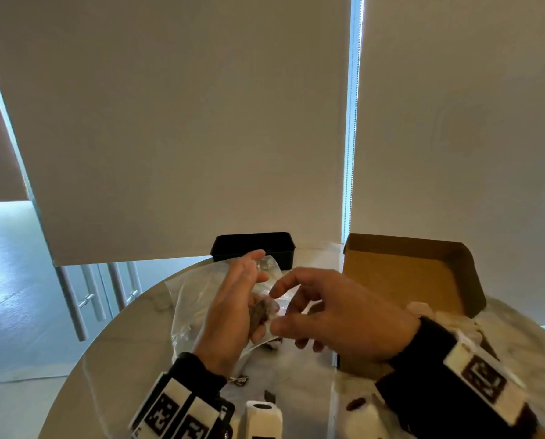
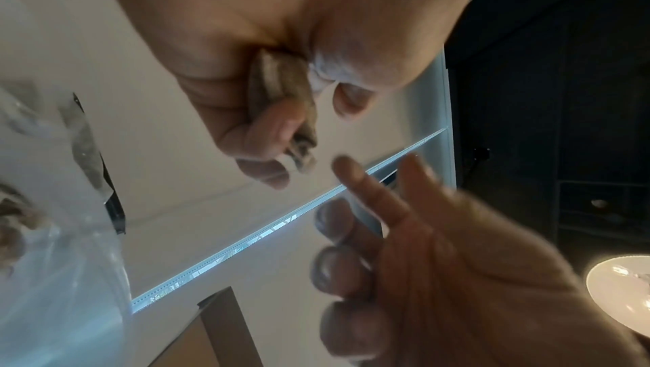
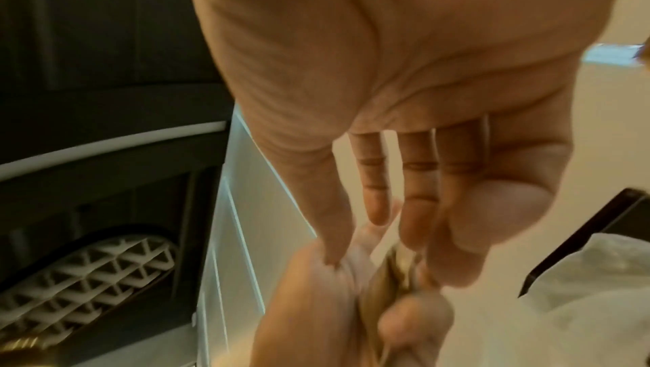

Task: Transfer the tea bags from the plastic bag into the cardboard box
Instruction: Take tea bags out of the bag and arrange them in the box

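My left hand [image 1: 233,307] curls its fingers and thumb around a few brown tea bags [image 1: 261,312], raised above the clear plastic bag [image 1: 192,299]. My right hand [image 1: 344,315], fingers loosely spread and holding nothing, reaches toward them. The open cardboard box [image 1: 404,274] stands to the right.

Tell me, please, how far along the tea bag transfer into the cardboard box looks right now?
Partly done, at most. Pale items lie in the open cardboard box, though I cannot confirm they are tea bags. In hand: the left hand holds a small bunch of tea bags above the table while the right hand reaches for them, fingers open. Left: the plastic bag seems to hold more.
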A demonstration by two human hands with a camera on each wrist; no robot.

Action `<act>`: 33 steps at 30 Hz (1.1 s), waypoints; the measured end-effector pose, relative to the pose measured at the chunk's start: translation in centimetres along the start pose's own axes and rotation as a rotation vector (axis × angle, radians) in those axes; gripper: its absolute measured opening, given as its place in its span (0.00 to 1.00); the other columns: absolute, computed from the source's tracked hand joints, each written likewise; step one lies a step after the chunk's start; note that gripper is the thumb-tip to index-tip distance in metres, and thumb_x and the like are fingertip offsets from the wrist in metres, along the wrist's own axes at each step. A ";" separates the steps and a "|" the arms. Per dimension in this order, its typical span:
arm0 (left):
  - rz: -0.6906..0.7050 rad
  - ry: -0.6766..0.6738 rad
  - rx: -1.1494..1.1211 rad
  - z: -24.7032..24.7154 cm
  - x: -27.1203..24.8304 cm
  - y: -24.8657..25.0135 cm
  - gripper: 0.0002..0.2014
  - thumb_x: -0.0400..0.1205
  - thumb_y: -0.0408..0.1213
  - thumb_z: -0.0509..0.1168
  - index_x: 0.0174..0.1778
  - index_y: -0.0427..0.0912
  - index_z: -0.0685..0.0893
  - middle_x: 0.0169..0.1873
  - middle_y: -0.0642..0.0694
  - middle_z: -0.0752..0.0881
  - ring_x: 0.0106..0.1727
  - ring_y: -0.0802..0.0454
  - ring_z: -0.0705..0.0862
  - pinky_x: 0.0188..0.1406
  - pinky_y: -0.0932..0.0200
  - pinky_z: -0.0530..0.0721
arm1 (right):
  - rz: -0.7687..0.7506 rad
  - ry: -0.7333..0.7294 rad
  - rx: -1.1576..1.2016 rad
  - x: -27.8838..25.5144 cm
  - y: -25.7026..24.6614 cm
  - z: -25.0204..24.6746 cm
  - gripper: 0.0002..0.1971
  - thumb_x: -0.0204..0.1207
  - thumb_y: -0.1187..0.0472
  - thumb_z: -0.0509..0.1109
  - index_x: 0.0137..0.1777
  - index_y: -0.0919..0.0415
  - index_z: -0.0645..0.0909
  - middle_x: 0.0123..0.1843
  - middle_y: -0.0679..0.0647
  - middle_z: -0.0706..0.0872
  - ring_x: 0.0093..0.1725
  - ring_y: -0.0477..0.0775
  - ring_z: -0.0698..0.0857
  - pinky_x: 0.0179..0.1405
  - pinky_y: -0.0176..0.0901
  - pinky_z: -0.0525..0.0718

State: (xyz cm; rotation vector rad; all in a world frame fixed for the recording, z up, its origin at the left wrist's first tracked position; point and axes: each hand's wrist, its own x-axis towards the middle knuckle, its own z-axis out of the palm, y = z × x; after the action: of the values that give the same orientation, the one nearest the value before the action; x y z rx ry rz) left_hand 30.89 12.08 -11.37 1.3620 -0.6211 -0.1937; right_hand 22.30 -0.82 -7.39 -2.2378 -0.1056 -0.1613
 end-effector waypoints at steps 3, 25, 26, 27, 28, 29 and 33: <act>0.000 -0.046 0.032 -0.1 -0.1 -0.1 0.21 0.77 0.59 0.50 0.64 0.65 0.76 0.62 0.47 0.82 0.55 0.51 0.86 0.40 0.58 0.87 | -0.072 0.018 -0.050 0.9 0.3 1.9 0.15 0.75 0.51 0.74 0.51 0.29 0.74 0.39 0.28 0.82 0.36 0.25 0.82 0.32 0.19 0.77; 0.321 -0.067 0.211 -1.2 0.1 0.1 0.09 0.73 0.20 0.70 0.39 0.38 0.91 0.37 0.48 0.92 0.39 0.54 0.90 0.41 0.67 0.85 | 0.030 0.026 0.085 1.3 4.5 -0.1 0.18 0.68 0.46 0.75 0.57 0.43 0.79 0.25 0.42 0.80 0.25 0.39 0.74 0.31 0.36 0.76; 0.333 -0.054 0.203 -1.3 0.1 0.2 0.10 0.73 0.20 0.70 0.40 0.39 0.91 0.39 0.48 0.92 0.41 0.54 0.90 0.42 0.67 0.85 | 0.031 0.009 0.037 1.3 4.7 0.2 0.11 0.71 0.46 0.74 0.53 0.43 0.82 0.25 0.39 0.81 0.25 0.38 0.75 0.32 0.35 0.77; 0.342 -0.035 0.186 -1.3 0.2 0.3 0.10 0.72 0.21 0.70 0.41 0.40 0.91 0.40 0.48 0.92 0.41 0.54 0.90 0.41 0.67 0.85 | 0.035 0.009 -0.005 1.3 4.8 0.5 0.05 0.74 0.46 0.72 0.48 0.43 0.84 0.26 0.37 0.81 0.27 0.37 0.76 0.34 0.34 0.78; 0.348 -0.013 0.162 -1.3 0.2 0.4 0.10 0.72 0.22 0.71 0.41 0.41 0.91 0.40 0.48 0.92 0.41 0.53 0.90 0.41 0.67 0.85 | 0.041 0.011 -0.037 1.2 4.9 0.6 0.04 0.76 0.46 0.70 0.43 0.43 0.84 0.28 0.37 0.82 0.29 0.37 0.78 0.37 0.32 0.80; 0.353 0.014 0.134 -1.4 0.2 0.5 0.10 0.71 0.23 0.71 0.42 0.41 0.90 0.41 0.48 0.92 0.41 0.53 0.90 0.40 0.67 0.85 | 0.054 0.013 -0.058 1.1 5.1 0.6 0.05 0.77 0.47 0.69 0.40 0.43 0.84 0.30 0.38 0.84 0.31 0.37 0.79 0.39 0.30 0.81; 0.374 0.096 0.053 -2.1 0.2 1.1 0.10 0.65 0.31 0.72 0.42 0.43 0.91 0.42 0.46 0.92 0.41 0.49 0.91 0.41 0.63 0.87 | 0.123 0.003 0.022 0.6 5.9 0.2 0.06 0.78 0.51 0.70 0.43 0.50 0.85 0.33 0.46 0.86 0.29 0.40 0.81 0.38 0.35 0.85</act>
State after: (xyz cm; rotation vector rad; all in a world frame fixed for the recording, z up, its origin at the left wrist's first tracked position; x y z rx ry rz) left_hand 31.92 13.97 -10.42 1.2722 -0.7910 0.1892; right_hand 23.71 -4.29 -11.96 -2.2151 0.0316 -0.0962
